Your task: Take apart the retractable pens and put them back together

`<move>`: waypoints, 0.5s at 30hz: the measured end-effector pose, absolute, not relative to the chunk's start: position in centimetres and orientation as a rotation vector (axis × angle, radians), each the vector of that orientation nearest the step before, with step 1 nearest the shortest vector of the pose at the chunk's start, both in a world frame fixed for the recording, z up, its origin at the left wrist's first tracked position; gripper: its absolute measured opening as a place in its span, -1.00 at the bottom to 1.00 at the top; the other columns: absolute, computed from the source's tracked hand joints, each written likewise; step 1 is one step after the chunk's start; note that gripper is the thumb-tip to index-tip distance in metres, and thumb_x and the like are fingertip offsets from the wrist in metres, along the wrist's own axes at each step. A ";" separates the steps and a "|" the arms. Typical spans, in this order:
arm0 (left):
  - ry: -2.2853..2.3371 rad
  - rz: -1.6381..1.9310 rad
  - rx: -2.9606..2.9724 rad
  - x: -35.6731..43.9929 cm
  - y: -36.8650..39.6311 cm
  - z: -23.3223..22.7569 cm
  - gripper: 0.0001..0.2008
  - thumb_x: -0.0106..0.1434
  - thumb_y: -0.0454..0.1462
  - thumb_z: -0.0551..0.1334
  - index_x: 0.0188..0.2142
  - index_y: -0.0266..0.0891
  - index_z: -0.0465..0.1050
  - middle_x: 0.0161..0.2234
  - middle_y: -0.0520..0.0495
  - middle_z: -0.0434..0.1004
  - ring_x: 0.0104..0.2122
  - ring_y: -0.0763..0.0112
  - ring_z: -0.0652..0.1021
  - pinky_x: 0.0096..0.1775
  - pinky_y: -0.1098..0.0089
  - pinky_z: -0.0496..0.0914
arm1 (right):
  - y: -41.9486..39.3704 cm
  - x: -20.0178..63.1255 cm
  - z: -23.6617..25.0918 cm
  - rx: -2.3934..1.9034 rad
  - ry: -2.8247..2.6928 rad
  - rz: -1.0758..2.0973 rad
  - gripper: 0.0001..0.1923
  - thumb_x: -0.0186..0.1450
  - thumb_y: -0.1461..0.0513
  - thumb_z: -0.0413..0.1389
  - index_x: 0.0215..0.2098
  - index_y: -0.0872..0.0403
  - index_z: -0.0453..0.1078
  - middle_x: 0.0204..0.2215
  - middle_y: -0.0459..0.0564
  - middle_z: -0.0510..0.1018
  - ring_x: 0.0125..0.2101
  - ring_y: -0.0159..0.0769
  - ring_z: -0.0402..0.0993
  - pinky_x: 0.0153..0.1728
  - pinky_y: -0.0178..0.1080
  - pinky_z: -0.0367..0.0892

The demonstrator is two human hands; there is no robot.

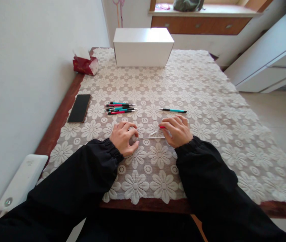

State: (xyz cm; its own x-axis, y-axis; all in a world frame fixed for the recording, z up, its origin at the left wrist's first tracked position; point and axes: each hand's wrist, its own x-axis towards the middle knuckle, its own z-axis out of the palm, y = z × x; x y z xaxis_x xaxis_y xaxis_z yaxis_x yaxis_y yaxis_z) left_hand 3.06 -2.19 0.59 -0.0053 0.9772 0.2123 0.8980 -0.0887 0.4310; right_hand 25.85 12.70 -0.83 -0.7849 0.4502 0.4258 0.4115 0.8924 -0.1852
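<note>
My left hand (125, 138) rests low over the lace tablecloth, thumb and index finger apart with nothing between them. Just beyond its fingertips begins a thin whitish rod (151, 137) lying crosswise, its right end hidden by my right hand (177, 131). The fingers of that hand are curled over a red piece (162, 127), perhaps part of a pen; only its end shows. Ahead of my right hand lies a teal and black pen (174, 110). Several teal, red and black pens (120, 108) lie in a bunch ahead of my left hand.
A dark phone (79, 108) lies at the left edge of the lace tablecloth (208, 87). At the far side stand a white box (144, 52) and a dark red tissue pack (85, 64). A wall runs along the left; a white device (23, 181) is beside the table.
</note>
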 end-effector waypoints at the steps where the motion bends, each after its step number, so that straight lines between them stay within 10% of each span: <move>1: 1.992 0.676 2.096 3.1 -2.2 0.6 -0.84 0.08 -0.19 0.35 -0.32 -0.12 0.50 0.00 -0.08 0.53 0.05 0.04 0.40 0.03 0.01 0.28 | 12.5 25.7 -0.8 -0.582 -2.596 0.140 -0.80 0.31 0.31 0.09 -0.16 -0.05 0.49 -0.14 -0.03 0.60 -0.09 -0.14 0.43 0.17 0.06 0.06; 15: 1.876 0.788 2.222 3.0 -2.1 -0.2 -0.86 0.19 -0.18 0.29 -0.25 -0.10 0.55 0.00 -0.06 0.55 0.07 0.08 0.40 0.08 0.03 0.28 | 11.6 24.9 -2.0 -0.605 -2.577 0.199 -0.91 0.34 0.19 0.18 -0.31 -0.06 0.54 -0.04 -0.05 0.57 0.01 -0.11 0.39 0.17 0.06 0.07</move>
